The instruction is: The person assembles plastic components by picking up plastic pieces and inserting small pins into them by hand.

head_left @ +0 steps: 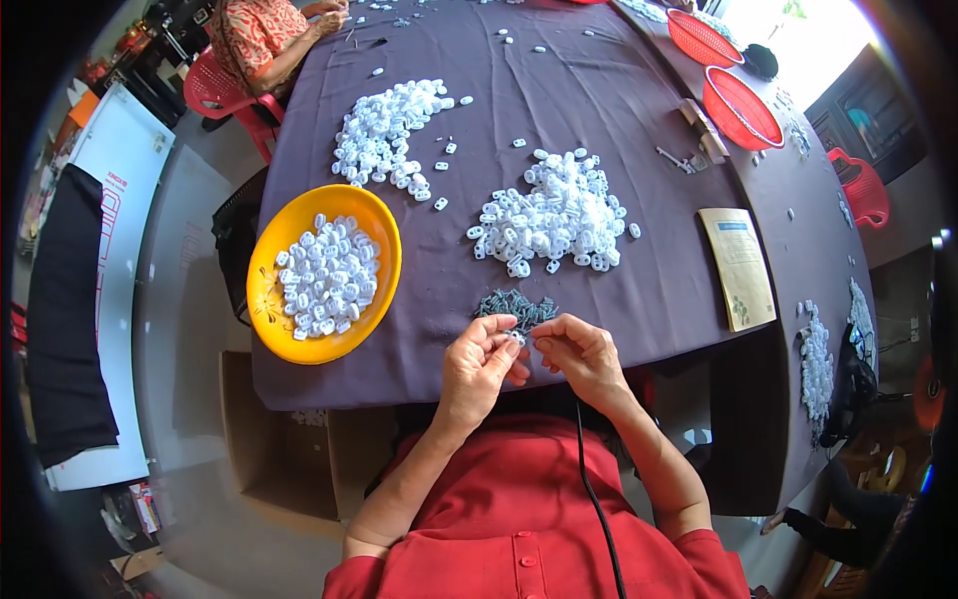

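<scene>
Bowl [267,262] holds white pieces [332,278]; left grip [480,361], another [515,338]

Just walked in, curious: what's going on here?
A person in a red shirt pinches a small white oval piece in the left hand, the right hand close beside it. Beyond lie a pile of small grey screw-like pieces and a heap of white oval pieces. More sit in a round yellow bowl.

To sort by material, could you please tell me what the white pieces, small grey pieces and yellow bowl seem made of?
White pieces: probably moulded plastic, smooth, uniformly opaque. Small grey pieces: perhaps metal, given their dull grey; too small to tell. Yellow bowl: likely plastic, smooth, with bright, even rim colour.
</scene>
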Tool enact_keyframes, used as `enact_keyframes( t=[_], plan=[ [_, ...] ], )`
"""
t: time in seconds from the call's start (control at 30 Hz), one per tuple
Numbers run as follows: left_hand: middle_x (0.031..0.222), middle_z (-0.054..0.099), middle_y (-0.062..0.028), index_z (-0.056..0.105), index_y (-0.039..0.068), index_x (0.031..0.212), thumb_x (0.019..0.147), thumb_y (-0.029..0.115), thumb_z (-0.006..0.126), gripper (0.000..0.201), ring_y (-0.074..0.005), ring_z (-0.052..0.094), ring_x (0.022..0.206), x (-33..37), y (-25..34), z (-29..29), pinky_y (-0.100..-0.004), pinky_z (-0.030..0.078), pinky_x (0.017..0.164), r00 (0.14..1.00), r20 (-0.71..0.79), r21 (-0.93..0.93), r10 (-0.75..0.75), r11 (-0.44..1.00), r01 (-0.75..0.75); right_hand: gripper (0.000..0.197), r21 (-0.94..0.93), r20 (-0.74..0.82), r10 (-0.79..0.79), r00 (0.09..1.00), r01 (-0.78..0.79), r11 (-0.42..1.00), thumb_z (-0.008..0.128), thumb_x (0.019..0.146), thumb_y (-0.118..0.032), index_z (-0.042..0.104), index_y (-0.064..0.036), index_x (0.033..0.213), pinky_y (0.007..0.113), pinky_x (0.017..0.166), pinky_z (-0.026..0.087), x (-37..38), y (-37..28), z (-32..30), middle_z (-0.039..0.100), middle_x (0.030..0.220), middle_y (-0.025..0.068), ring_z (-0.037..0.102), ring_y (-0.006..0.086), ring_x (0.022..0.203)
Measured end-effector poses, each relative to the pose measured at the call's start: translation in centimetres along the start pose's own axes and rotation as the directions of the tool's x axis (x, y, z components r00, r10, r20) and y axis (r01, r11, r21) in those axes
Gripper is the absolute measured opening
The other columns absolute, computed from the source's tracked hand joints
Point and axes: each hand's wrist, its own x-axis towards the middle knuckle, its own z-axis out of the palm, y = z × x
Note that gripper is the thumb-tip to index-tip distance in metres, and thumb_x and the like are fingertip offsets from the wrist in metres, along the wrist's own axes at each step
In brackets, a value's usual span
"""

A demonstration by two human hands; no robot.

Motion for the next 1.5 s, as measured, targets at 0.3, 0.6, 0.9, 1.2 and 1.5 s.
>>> enact_keyframes(
  t=[0.3, 0.6, 0.9, 1.2, 1.5],
  plan=[
    [0.075, 0.061, -0.0064, 0.047, 0.002, 0.095, 0.085, 0.001, 0.053, 0.011, -0.0067, 0.055, 0.054, -1.3, -0.6, 0.3, -0.0189, 0.045, 0.047, 0.999, 0.023, -0.003, -0.046, 0.999, 0.046, 0.007, 0.108, 0.076, -0.047, 0.996, 0.038, 0.993, 0.058, 0.082, 0.0, 0.059, 0.0004, 0.088, 0.02, 0.061, 0.047, -0.3, 0.0, 0.8, 0.06, 0.075, 0.0009, 0.057, 0.007, 0.068],
    [0.075, 0.06, -0.008, 0.06, 0.001, 0.096, 0.076, -0.005, 0.06, 0.02, -0.0157, 0.06, 0.063, -1.7, -0.4, 0.4, -0.0253, 0.048, 0.056, 0.821, 0.155, 0.616, 0.549, 0.597, -0.515, 0.011, 0.346, 0.201, 0.195, 0.96, -0.256, 0.903, 0.061, 0.082, -0.006, 0.056, -0.0008, 0.09, 0.021, 0.057, 0.046, 0.5, 0.5, -0.1, 0.059, 0.076, 0.0026, 0.054, 0.0073, 0.063],
    [0.062, 0.056, -0.0012, 0.059, 0.001, 0.085, 0.086, 0.013, 0.058, 0.012, -0.0042, 0.048, 0.044, -1.5, -0.2, -1.9, -0.0169, 0.038, 0.04, 0.981, -0.184, 0.13, 0.056, 0.991, -0.032, 0.012, 0.082, 0.107, 0.132, 0.985, -0.141, 0.987, 0.06, 0.082, -0.006, 0.059, 0.0007, 0.091, 0.022, 0.056, 0.046, 2.0, 0.4, -0.6, 0.059, 0.071, 0.0018, 0.055, 0.0072, 0.061],
    [0.063, 0.058, -0.0067, 0.057, 0.0, 0.082, 0.084, 0.01, 0.057, 0.01, -0.0095, 0.053, 0.042, -1.2, -0.3, -3.0, -0.0198, 0.042, 0.036, 0.981, -0.172, -0.113, -0.087, 0.991, 0.068, 0.012, -0.353, -0.172, -0.013, 0.985, -0.049, 0.934, 0.059, 0.078, -0.006, 0.06, 0.0, 0.089, 0.023, 0.055, 0.043, 4.2, 1.7, -3.5, 0.06, 0.067, 0.0045, 0.055, 0.0084, 0.06],
    [0.066, 0.059, -0.0082, 0.053, 0.001, 0.085, 0.086, 0.011, 0.055, 0.011, -0.0132, 0.057, 0.046, -0.5, -0.9, -3.0, -0.0225, 0.048, 0.04, 0.983, -0.137, -0.209, -0.118, 0.974, 0.088, 0.012, -0.522, -0.194, -0.274, 0.942, 0.137, 0.842, 0.06, 0.077, -0.006, 0.062, -0.0001, 0.087, 0.028, 0.057, 0.044, 5.8, 1.7, -4.0, 0.061, 0.071, 0.0114, 0.058, 0.0163, 0.062]
  ],
)
